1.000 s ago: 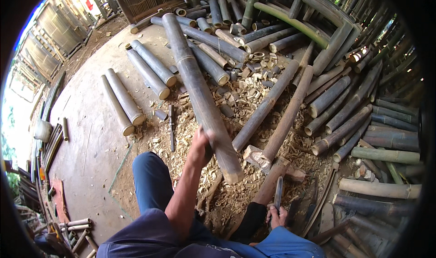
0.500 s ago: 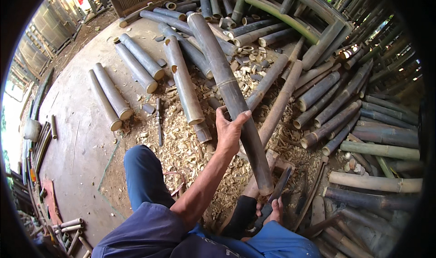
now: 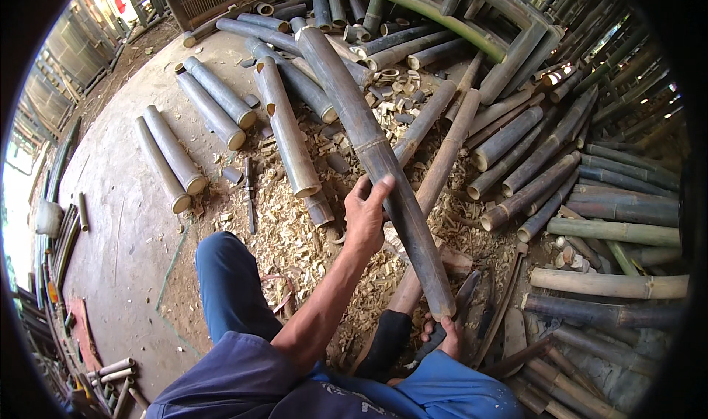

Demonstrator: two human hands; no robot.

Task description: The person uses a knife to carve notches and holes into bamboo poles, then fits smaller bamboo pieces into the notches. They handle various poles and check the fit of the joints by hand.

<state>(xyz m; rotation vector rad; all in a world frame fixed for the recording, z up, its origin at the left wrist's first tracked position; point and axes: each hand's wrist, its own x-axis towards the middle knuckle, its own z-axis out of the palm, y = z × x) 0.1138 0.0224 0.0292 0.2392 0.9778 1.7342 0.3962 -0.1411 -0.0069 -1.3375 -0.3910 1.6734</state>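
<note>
My left hand (image 3: 369, 211) grips a long dark bamboo tube (image 3: 377, 153) near its middle, thumb on top and fingers partly hidden behind it. The tube slants from the upper left toward the lower right, with a pale ring at its joint. Beside its lower end, my right hand (image 3: 448, 336) is closed round the dark handle of a knife (image 3: 466, 292). The blade points up and away from me, partly behind the tube's end. My right wrist and forearm are hidden. A black-wrapped piece (image 3: 391, 338) sits beside this hand, against a pale bamboo pole (image 3: 450, 150).
Wood shavings (image 3: 295, 257) cover the ground ahead. Cut bamboo tubes (image 3: 214, 109) lie at left, and a notched tube (image 3: 287, 135) lies nearer. Stacks of bamboo (image 3: 546, 161) fill the right side, below a bamboo frame (image 3: 516, 57). A thin dark tool (image 3: 249, 196) rests at left.
The held bamboo tube has shifted slightly; its lower end now sits closer to my right hand and covers part of the knife. The whole view has moved a little.
</note>
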